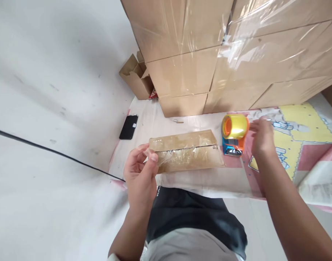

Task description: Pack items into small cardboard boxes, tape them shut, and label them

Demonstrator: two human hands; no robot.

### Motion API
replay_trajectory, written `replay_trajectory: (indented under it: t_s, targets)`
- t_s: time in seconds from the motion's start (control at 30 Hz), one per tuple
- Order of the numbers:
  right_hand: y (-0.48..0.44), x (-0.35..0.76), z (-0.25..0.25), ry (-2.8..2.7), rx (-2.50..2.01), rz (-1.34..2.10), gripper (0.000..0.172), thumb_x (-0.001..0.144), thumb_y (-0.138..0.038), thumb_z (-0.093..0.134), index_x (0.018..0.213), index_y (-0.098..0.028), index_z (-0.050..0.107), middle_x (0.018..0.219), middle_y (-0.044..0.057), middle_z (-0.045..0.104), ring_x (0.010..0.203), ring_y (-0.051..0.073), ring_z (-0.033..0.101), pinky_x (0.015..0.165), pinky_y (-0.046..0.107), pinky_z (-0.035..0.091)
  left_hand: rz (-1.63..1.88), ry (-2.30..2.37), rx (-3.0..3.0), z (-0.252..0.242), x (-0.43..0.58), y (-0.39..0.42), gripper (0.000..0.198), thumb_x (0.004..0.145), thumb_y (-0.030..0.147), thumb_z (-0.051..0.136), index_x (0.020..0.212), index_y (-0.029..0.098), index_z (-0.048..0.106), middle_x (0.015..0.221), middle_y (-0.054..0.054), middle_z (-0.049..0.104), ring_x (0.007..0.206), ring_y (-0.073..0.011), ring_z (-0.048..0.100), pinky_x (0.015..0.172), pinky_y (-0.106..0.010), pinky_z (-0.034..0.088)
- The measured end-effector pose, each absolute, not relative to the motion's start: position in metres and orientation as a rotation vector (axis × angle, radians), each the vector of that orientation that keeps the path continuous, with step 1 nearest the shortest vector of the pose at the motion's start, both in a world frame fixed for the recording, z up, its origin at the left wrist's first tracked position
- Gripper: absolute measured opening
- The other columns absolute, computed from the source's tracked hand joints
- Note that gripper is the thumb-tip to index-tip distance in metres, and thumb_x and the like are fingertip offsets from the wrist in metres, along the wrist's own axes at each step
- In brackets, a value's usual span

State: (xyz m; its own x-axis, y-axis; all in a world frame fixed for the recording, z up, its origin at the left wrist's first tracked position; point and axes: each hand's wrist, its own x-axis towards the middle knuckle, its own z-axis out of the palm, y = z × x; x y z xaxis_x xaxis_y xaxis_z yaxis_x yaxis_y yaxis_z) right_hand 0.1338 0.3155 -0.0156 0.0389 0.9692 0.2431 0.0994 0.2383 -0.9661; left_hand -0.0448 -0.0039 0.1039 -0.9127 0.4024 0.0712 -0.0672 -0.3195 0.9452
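A flat brown cardboard box (186, 150) wrapped in clear tape lies on the floor mat in front of me. My left hand (140, 170) grips its left end, thumb pressed on top. To the right of the box stands an orange and blue tape dispenser (233, 134) with a yellowish roll. My right hand (261, 136) is right beside the dispenser, fingers bent and blurred, touching or just off its right side; whether it holds anything is unclear.
A tall stack of shrink-wrapped cardboard boxes (236, 54) fills the back. An open small carton (136, 76) sits by the white wall (46, 90). A black phone (128, 127) lies on the floor at left. A black cable (54, 152) runs along the wall. A patterned mat (299, 134) spreads right.
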Motion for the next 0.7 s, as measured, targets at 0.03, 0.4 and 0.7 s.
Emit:
replay_trajectory:
  t_s: [0.03,0.4,0.7]
  targets:
    - [0.311,0.138,-0.007,-1.301,-1.101,0.826,0.019,0.091,-0.034,0.055,0.081,-0.019,0.056,0.074,0.002,0.059,0.070,0.015,0.056,0.068,0.034,0.041,2.292,1.624,0.443,0.105,-0.045,-0.007,0.027,0.073,0.028,0.087,0.097,0.026,0.074,0.074,0.005,0.059,0.049,-0.0003,0.035,0.042,-0.013,0.030]
    - [0.141,0.071,0.143,-2.066,-0.117,1.062,0.005,0.089,-0.018,0.070,0.091,-0.022,0.069,0.087,0.002,0.065,0.083,0.017,0.060,0.078,0.036,0.047,2.063,1.670,0.555,0.098,-0.039,-0.039,0.026,0.078,0.028,0.084,0.102,0.027,0.075,0.078,0.002,0.064,0.073,-0.0086,0.058,0.064,-0.018,0.049]
    - [0.118,0.042,0.150,-2.501,0.062,0.883,0.017,0.095,-0.011,0.057,0.083,-0.021,0.063,0.092,0.004,0.060,0.094,0.022,0.055,0.082,0.037,0.045,1.731,1.840,0.534,0.099,-0.032,-0.057,0.039,0.084,0.036,0.078,0.121,0.025,0.071,0.072,0.003,0.069,0.058,-0.0071,0.055,0.057,-0.020,0.043]
